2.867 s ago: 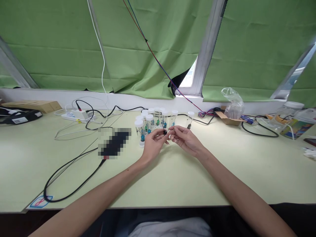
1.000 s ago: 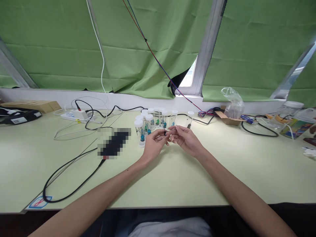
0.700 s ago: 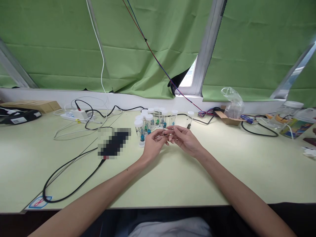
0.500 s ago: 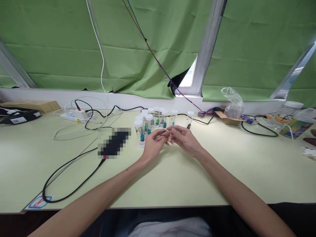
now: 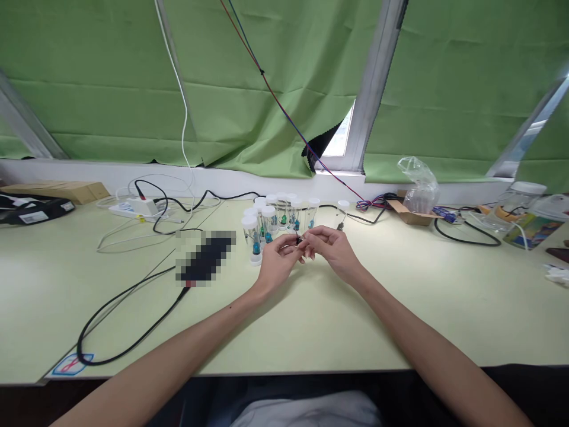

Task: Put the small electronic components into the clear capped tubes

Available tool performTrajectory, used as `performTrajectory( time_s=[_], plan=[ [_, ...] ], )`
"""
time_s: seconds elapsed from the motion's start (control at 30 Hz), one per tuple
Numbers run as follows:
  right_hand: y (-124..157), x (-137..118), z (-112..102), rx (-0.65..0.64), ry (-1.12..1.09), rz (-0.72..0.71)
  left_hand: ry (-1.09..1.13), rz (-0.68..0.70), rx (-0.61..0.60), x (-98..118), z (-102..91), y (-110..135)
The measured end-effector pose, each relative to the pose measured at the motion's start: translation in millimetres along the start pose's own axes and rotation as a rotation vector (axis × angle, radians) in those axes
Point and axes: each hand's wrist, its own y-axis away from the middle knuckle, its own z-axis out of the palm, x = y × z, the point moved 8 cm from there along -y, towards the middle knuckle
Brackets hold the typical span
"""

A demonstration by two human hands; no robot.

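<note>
Over the middle of the table, a small dark piece (image 5: 299,241) is pinched between the fingertips of both hands; it is too small to tell its kind. My left hand (image 5: 279,264) is closed on it from the left. From the right, my right hand (image 5: 332,252) meets it with thumb and fingers pressed together. Just beyond my left hand stand several clear tubes (image 5: 269,222) with white caps and blue or green pieces inside. Another clear tube (image 5: 342,212), with a dark piece in it, stands apart behind my right hand.
A blurred-out dark device (image 5: 207,259) with a black cable lies on the left of the table. Behind it is a white power strip (image 5: 142,207). On the right stand an open cardboard box (image 5: 413,214) with a plastic bag (image 5: 420,193) and a clear jar (image 5: 511,207).
The dark piece between my fingertips shows more plainly now. My right hand's fingers have shifted and curled slightly around it; the tubes have stayed where they were.
</note>
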Motion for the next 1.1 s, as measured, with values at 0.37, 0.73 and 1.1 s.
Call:
performTrajectory(
  time_s=[0.37,0.73,1.1],
  plan=[
    [0,-2,-3,0.045,0.005,0.027,-0.057,0.019,-0.027,1,3.3,3],
    [-1,8,1,-0.025,-0.201,0.129,-0.043,0.069,-0.038,-1,2.1,1],
    [2,4,7,-0.081,-0.275,0.155,-0.021,-0.014,0.001,-1,-1.5,-1]
  ],
)
